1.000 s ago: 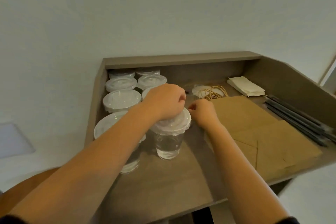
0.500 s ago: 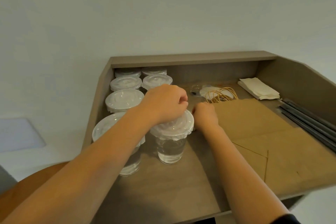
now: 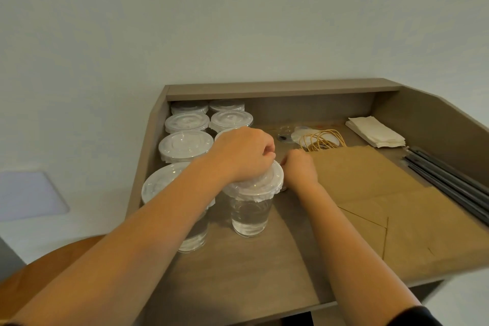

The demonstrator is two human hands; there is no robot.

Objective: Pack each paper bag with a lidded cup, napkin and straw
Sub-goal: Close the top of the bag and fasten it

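At the centre of the frame a clear plastic cup (image 3: 250,216) stands upright on the grey-brown wooden tray (image 3: 238,272), its smooth tapered wall see-through and its mouth capped by a white, round, ridged lid (image 3: 267,182) with a crinkled white edge showing beneath the rim. No brand, label or writing can be read on any item. Curled into a loose fist, the left hand (image 3: 244,155) presses down on top of that lid, its fingers bent over the far edge. Just right of the cup, the right hand (image 3: 300,167) has its fingers curled at the lid's rim; whether it pinches the rim or only touches it cannot be told. Left of centre, more lidded cups (image 3: 185,144) stand in two rows running to the tray's back wall, all with matching translucent domed lids. Right of centre, flat brown paper bags (image 3: 370,193) lie overlapping, matte and creased along fold lines. Above them in the frame sits a tangle of tan rubber bands (image 3: 324,139) on a white disc, and a stack of folded white napkins (image 3: 375,131) toward the upper right. Along the right edge lie dark, thin, straight straws (image 3: 449,180).
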